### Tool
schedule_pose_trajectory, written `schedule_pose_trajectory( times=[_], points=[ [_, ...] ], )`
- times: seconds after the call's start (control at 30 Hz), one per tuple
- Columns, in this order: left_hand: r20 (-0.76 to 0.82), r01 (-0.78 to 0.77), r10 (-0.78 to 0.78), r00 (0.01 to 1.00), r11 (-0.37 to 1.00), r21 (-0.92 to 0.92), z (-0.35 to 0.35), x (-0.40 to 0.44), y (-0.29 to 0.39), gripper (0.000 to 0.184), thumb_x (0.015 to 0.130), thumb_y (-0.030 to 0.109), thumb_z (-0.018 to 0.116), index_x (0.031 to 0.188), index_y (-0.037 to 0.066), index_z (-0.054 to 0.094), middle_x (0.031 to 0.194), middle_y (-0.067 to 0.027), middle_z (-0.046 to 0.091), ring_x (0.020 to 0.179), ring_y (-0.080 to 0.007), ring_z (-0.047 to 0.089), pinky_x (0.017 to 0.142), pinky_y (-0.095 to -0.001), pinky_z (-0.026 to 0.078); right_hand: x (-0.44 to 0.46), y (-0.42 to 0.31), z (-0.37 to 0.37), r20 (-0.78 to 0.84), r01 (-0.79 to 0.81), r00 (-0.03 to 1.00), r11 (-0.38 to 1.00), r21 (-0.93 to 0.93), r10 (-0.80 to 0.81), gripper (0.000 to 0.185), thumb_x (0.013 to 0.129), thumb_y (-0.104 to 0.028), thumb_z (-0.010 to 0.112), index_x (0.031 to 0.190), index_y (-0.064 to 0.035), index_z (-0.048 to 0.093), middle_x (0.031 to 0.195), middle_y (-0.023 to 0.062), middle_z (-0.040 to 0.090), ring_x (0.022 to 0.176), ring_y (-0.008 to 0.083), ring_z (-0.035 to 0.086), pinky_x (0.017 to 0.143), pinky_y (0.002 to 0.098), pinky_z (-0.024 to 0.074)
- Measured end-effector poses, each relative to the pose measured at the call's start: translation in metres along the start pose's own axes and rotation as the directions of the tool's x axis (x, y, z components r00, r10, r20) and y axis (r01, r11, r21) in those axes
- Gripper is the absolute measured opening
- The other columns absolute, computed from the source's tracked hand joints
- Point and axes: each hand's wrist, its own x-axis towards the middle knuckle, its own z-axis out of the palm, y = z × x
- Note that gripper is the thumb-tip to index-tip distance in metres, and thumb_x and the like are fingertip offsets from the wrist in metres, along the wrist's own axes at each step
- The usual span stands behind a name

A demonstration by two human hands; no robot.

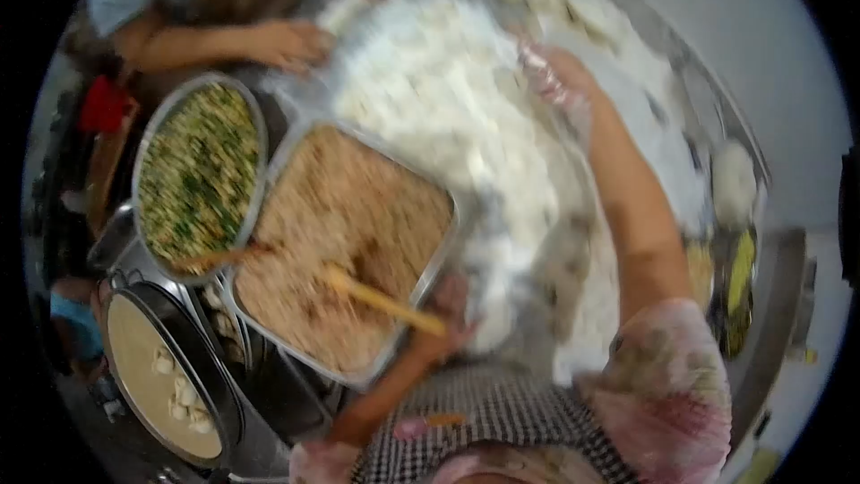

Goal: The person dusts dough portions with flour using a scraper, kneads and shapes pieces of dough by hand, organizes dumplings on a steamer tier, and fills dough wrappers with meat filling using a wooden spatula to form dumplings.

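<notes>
My left hand (451,306) is beside the near edge of a metal tray of pinkish minced filling (305,188). A spatula with a yellow handle (385,300) stands in that filling, its handle end close to my left hand. A pale round piece of dough (491,323) shows against the hand's other side; whether the hand holds it is too blurred to tell. In a clear plastic glove, my right hand (557,79) reaches over the far right of the floury dough pieces (448,99). Motion smears its fingers.
An oval metal bowl of chopped green and yellow filling (197,179) sits left of the tray. Nearby, a round pan (148,385) holds several small white pieces. Across the table, another person's hand (291,45) rests near the flour. Dough lumps (735,181) lie at right.
</notes>
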Motion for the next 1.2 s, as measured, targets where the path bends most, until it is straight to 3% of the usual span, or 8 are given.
schedule_pose_trajectory(
  times=[0.23, 0.4, 0.57, 0.67, 0.73, 0.93, 1.07, 1.2],
  points=[
    [-0.093, -0.049, 0.061, 0.994, 0.991, 0.127, -0.030, 0.015, 0.027, 0.072, 0.077, 0.026, 0.067, 0.133, 0.002, 0.030, 0.137, -0.0242, 0.028, 0.127, -0.0421, 0.028, 0.103, -0.0483, 0.028, -0.259, 0.103, -0.046, -0.603, -0.365, 0.763, 0.925, -0.105, 0.232, 0.021, 0.086, -0.033, 0.058, 0.092, -0.0130, 0.061, 0.074, -0.0020, 0.056, 0.055, 0.0050, 0.047, 0.036, 0.0173, 0.0290],
    [-0.093, -0.113, 0.151, 0.984, 0.939, 0.323, -0.035, 0.014, 0.035, 0.069, 0.078, 0.033, 0.063, 0.129, -0.004, 0.036, 0.135, -0.0264, 0.031, 0.123, -0.0457, 0.028, 0.102, -0.0528, 0.024, -0.351, 0.171, -0.031, -0.592, -0.354, 0.701, 0.914, 0.196, 0.398, 0.033, 0.087, -0.031, 0.059, 0.110, -0.0077, 0.057, 0.097, 0.0058, 0.060, 0.071, 0.0121, 0.056, 0.045, 0.0232, 0.0389],
    [0.110, -0.296, 0.274, 0.955, 0.883, 0.364, -0.031, 0.007, 0.063, 0.069, 0.081, 0.035, 0.060, 0.133, 0.000, 0.033, 0.135, -0.0231, 0.033, 0.126, -0.0413, 0.029, 0.104, -0.0528, 0.021, -0.319, 0.186, 0.043, -0.515, -0.285, 0.775, 0.930, 0.233, 0.366, 0.042, 0.089, -0.033, 0.054, 0.122, -0.0065, 0.051, 0.135, 0.0130, 0.042, 0.121, 0.0271, 0.043, 0.100, 0.0368, 0.0385],
    [0.449, -0.562, 0.486, 0.750, 0.826, 0.046, -0.009, -0.010, 0.097, 0.065, 0.080, 0.033, 0.061, 0.131, 0.001, 0.037, 0.135, -0.0206, 0.037, 0.125, -0.0404, 0.032, 0.105, -0.0525, 0.022, -0.303, 0.203, 0.062, -0.372, -0.110, 0.928, 0.976, -0.190, 0.032, 0.053, 0.093, -0.037, 0.045, 0.134, -0.0057, 0.038, 0.143, 0.0189, 0.028, 0.133, 0.0309, 0.025, 0.110, 0.0371, 0.0197],
    [0.619, -0.619, 0.600, 0.507, 0.753, -0.223, 0.014, -0.021, 0.111, 0.063, 0.082, 0.038, 0.057, 0.130, 0.001, 0.039, 0.135, -0.0185, 0.038, 0.124, -0.0404, 0.034, 0.106, -0.0497, 0.024, -0.320, 0.223, 0.074, -0.429, 0.003, 0.880, 0.906, -0.424, -0.204, 0.050, 0.093, -0.031, 0.046, 0.135, -0.0054, 0.036, 0.140, 0.0215, 0.032, 0.131, 0.0337, 0.029, 0.108, 0.0399, 0.0236],
    [0.763, -0.759, 0.583, 0.278, 0.620, -0.198, 0.050, 0.008, 0.110, 0.068, 0.085, 0.045, 0.050, 0.137, 0.005, 0.032, 0.141, -0.0165, 0.032, 0.132, -0.0336, 0.026, 0.111, -0.0462, 0.013, -0.427, 0.300, 0.054, -0.162, 0.060, 0.874, 0.431, -0.900, -0.459, 0.061, 0.083, -0.027, 0.058, 0.133, -0.0004, 0.035, 0.136, 0.0216, 0.037, 0.128, 0.0348, 0.033, 0.106, 0.0413, 0.0282],
    [0.633, -0.796, 0.622, 0.462, 0.605, -0.014, 0.040, 0.054, 0.077, 0.067, 0.086, 0.032, 0.055, 0.139, 0.003, 0.026, 0.147, -0.0171, 0.020, 0.137, -0.0338, 0.016, 0.111, -0.0393, 0.014, -0.489, 0.323, 0.036, 0.146, 0.169, 0.980, 0.183, -0.968, -0.132, 0.067, 0.079, -0.032, 0.062, 0.133, -0.0025, 0.036, 0.139, 0.0168, 0.035, 0.129, 0.0325, 0.034, 0.107, 0.0419, 0.0268],
    [0.407, -0.460, 0.404, 0.819, 0.887, 0.045, 0.033, 0.077, 0.060, 0.059, 0.084, 0.021, 0.057, 0.134, 0.002, 0.032, 0.138, -0.0219, 0.032, 0.129, -0.0366, 0.029, 0.108, -0.0407, 0.021, -0.495, 0.343, 0.026, 0.270, 0.291, 0.949, 0.127, -0.948, -0.161, 0.067, 0.078, -0.034, 0.063, 0.132, -0.0040, 0.037, 0.140, 0.0148, 0.033, 0.128, 0.0313, 0.035, 0.107, 0.0424, 0.0274]
  ],
)
